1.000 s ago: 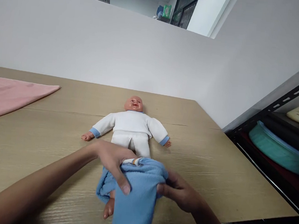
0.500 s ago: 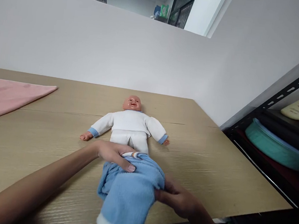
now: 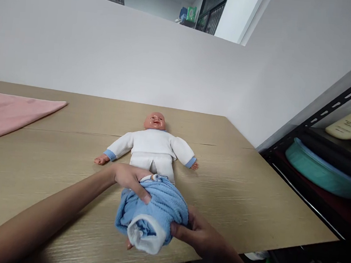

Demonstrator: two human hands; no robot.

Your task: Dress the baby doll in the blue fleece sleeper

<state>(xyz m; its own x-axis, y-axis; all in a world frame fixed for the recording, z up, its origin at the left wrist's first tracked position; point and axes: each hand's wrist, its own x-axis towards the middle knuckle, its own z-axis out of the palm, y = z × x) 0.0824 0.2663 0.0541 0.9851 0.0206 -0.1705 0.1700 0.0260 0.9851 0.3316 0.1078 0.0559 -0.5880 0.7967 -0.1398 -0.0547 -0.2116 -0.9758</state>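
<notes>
Wooden surface, lower centre | left hand, right hand: fingers pinch blue garment over doll legs | I'd pull both sides evenly.

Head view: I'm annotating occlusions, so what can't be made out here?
Doll legs: head view, covered by the bunched blue garment.
Right hand fingertips: head view, tucked behind the garment.
Pink cloth: head view, cut off by the left edge.
Cream bottle label: head view, too small to read; right edge crops it.
</notes>
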